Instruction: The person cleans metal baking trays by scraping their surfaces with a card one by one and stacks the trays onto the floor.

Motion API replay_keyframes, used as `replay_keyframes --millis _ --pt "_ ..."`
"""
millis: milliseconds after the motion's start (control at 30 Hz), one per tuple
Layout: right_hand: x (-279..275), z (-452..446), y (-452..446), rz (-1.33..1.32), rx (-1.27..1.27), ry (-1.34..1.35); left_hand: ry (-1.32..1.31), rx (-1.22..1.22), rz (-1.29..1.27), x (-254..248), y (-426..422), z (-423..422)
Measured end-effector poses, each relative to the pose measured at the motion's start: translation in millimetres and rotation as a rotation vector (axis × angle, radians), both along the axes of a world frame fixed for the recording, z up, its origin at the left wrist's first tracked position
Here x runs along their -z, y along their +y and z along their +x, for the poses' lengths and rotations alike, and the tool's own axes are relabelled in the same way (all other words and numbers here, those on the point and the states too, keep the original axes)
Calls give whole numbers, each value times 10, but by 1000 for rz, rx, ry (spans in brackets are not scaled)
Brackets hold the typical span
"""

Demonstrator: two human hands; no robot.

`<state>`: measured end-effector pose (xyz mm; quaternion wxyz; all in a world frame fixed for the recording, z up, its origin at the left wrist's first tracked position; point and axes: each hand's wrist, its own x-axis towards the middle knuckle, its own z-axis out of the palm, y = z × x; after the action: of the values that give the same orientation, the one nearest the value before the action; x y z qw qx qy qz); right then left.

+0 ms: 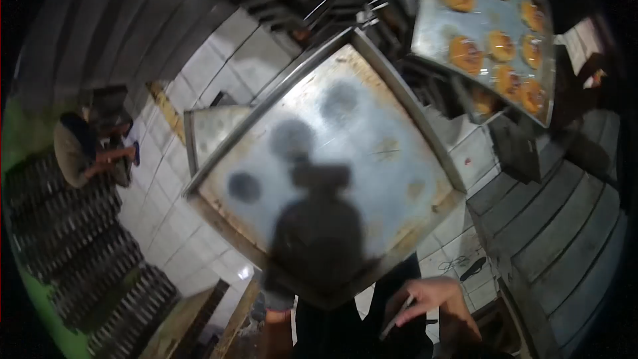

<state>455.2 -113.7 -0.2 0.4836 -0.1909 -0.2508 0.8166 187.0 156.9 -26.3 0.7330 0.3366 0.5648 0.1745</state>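
Note:
A square metal baking tray (pixel 392 153) with raised rims fills the middle of the view, turned cornerwise. Its bottom has dark round stains, brownish residue along the rims and my shadow. My left hand (pixel 276 290), dark at the fingers with a reddish band at the wrist, grips the tray's near left edge; the fingers are partly hidden beneath it. To the right of the tray's near corner, my right hand (pixel 425 294) is closed around a thin, flat, greyish tool (pixel 397 318), apart from the tray. The tool's exact kind is unclear.
Another tray (pixel 435 30) with several golden baked pieces (pixel 466 54) stands at upper right on dark racks. A smaller tray (pixel 209 134) is partly hidden behind mine. A person (pixel 76 149) sits at left beside stacked dark slatted items (pixel 73 226). White tiles (pixel 159 193) cover the floor.

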Motion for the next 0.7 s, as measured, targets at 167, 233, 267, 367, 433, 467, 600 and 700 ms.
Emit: replay_keyframes --millis 167,233,267,367,433,467,600,700 --pt "1440 -863 1332 -459 391 -771 166 239 43 1309 23 -1089" --pt "2401 -1376 1784 -372 499 -1135 143 203 -5 1914 233 -653" --pt "2812 -1564 1961 -218 597 -1314 132 185 -29 2217 341 -429" --pt "3247 -1695 2428 -297 478 -1202 72 86 -68 3010 537 -283" --pt "3488 -1824 2530 -324 451 -1191 39 152 -106 3471 467 -681" --pt "3617 -1921 2550 -335 461 -1181 80 156 -183 3708 411 -931" --pt "4116 -2198 2589 -247 312 -1332 46 20 -299 3930 466 -998" --pt "5104 -2179 2549 -178 487 -1550 145 72 -230 3998 669 -1036"
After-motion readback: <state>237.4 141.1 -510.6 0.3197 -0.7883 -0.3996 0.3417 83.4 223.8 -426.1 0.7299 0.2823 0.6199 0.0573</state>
